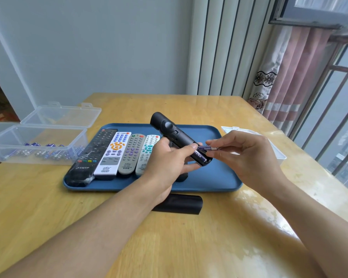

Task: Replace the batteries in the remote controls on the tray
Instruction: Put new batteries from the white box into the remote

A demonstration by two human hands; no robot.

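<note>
Black remote (170, 133) is up off the blue tray (215, 177), back side toward me, battery bay open at its near end. I judge it light and rigid, smooth plastic, likely slick if held only at the tip, so a wrap around the mid-body is the sound hold. The left hand (169, 157) does just that: fingers closed round the body, thumb laid along the edge beside the bay. One purple battery (200, 155) sits in the bay; a second battery (207, 147) is pinched by its far end in the right hand (243, 155), thumb and fingertips clamped on it, its near end at the bay's lip. I can't tell whether it is going in or coming out. Small hard cylinder, prone to roll if dropped; the spring contact will resist. Loose black cover (181, 203) lies on the wooden table (189, 247) just before the tray. Four other remotes (117, 155) lie side by side on the tray's left. Clear box of batteries (36, 145) stands open, far left.
</note>
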